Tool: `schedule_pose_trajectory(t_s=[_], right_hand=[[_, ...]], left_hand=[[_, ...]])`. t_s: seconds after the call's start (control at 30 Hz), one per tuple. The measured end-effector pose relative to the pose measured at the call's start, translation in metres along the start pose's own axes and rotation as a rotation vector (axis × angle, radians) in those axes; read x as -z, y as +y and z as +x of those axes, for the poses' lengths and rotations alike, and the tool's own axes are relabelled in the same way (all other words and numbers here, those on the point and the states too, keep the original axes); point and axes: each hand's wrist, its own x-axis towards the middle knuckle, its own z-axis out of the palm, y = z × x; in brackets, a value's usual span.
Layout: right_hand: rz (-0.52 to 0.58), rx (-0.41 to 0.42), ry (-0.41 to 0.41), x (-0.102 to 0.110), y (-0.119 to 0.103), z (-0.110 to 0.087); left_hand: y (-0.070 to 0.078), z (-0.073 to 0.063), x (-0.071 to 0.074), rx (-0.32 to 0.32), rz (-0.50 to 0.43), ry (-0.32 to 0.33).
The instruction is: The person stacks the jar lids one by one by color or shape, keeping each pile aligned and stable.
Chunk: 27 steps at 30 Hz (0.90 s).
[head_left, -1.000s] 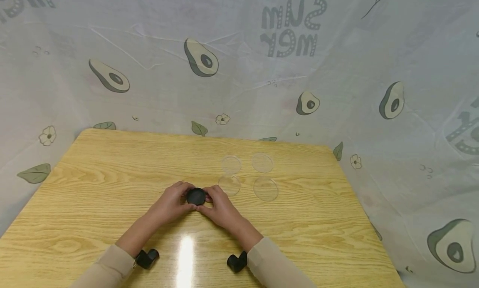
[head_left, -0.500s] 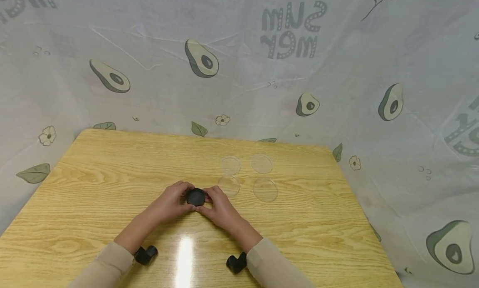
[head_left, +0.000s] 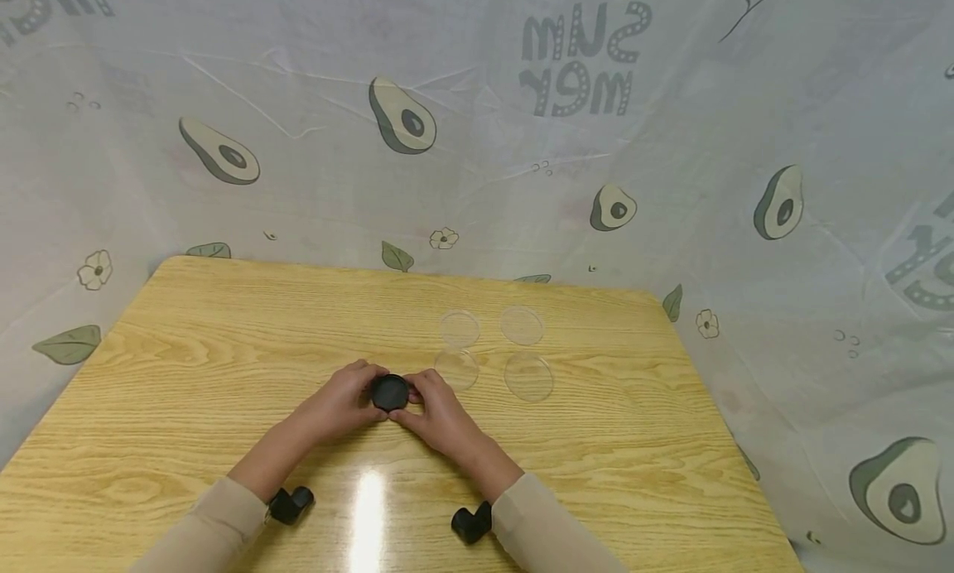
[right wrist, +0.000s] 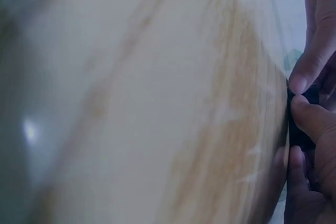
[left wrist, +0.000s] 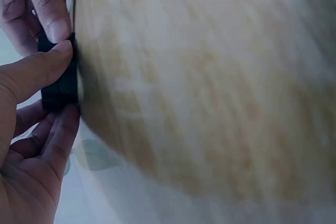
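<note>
Both hands meet around a small round black object (head_left: 391, 392), low like a lid or shallow cup, at the middle of the wooden table. The left hand (head_left: 344, 401) grips its left side, thumb at the near edge and fingers at the far side. From the right, the right hand (head_left: 438, 411) pinches it the same way, and the two thumb tips almost meet. In the left wrist view the black object (left wrist: 62, 85) shows as a short dark cylinder standing at the table surface. The right wrist view shows the black object (right wrist: 300, 124) partly covered by the thumbs.
Several thin clear discs lie beyond the right hand, among them a near right disc (head_left: 529, 376) and a far left disc (head_left: 460, 329). A pale cloth (head_left: 477, 142) printed with avocados hangs behind the wooden table (head_left: 633, 440). Black wrist cameras (head_left: 471, 523) sit at both cuffs.
Both hands stay around the black object in the same place. The thumbs shift very slightly at its near edge; the discs have not moved.
</note>
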Motion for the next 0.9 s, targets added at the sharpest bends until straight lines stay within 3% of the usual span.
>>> schedule_pose_trajectory(t_s=[0.3, 0.9], right_hand=[[-0.009, 0.019, 0.006, 0.0032, -0.002, -0.0003], [-0.005, -0.002, -0.002, 0.0011, -0.0031, -0.0008]], left_hand=[[0.0009, 0.0022, 0.0008, -0.007, 0.026, 0.0], [0.0027, 0.0048, 0.0008, 0.06, 0.037, -0.05]])
